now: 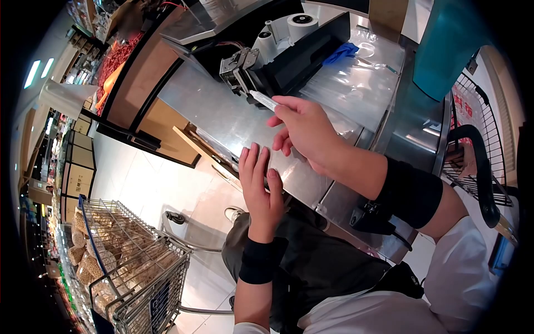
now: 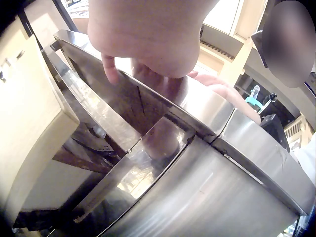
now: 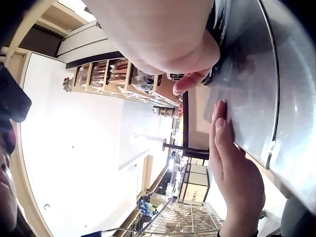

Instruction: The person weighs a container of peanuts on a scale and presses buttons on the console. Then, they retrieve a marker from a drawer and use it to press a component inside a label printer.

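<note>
My right hand (image 1: 308, 131) pinches a white pen (image 1: 263, 100) with small dark print along its barrel, between thumb and index finger; the other fingers are loosely bent. The pen's tip points at the metal mechanism (image 1: 240, 69) of an opened label printer, right beside it. White rolls (image 1: 302, 25) sit in the printer behind a black panel (image 1: 306, 55). My left hand (image 1: 260, 186) lies with straight fingers at the near edge of the steel counter (image 1: 206, 106). In the right wrist view, the right hand (image 3: 163, 39) hides the pen.
Clear plastic bags (image 1: 356, 83) and a blue crumpled piece (image 1: 340, 53) lie right of the printer. A teal panel (image 1: 448, 50) stands farther right, near a black wire basket (image 1: 473, 111). A shopping cart (image 1: 139, 250) with filled bags stands at the lower left.
</note>
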{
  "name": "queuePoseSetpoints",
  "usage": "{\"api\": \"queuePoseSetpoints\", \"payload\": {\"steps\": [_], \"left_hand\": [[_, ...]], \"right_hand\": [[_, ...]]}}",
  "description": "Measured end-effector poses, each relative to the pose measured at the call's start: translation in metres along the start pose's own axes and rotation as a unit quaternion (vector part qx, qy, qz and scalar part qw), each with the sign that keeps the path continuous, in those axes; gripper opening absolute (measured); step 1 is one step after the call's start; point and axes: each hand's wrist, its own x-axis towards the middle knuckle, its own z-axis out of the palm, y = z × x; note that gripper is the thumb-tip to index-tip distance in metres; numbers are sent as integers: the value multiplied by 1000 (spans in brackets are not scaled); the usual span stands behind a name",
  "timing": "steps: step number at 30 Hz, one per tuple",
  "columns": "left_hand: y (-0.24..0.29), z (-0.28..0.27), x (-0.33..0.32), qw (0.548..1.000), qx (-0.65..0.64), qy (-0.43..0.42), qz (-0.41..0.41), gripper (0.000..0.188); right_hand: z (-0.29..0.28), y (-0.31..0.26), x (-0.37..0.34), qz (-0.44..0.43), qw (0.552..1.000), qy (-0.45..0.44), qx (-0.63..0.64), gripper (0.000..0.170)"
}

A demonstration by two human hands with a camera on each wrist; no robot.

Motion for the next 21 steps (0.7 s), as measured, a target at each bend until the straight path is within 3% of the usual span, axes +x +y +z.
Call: {"api": "queuePoseSetpoints", "payload": {"steps": [5, 21], "left_hand": [[-2, -1, 0, 1000, 7, -5, 6, 38], [5, -1, 1, 1000, 17, 0, -8, 39]], "right_hand": [[3, 2, -2, -10, 1000, 28, 5, 48], [2, -4, -1, -28, 1000, 0, -5, 43]]}}
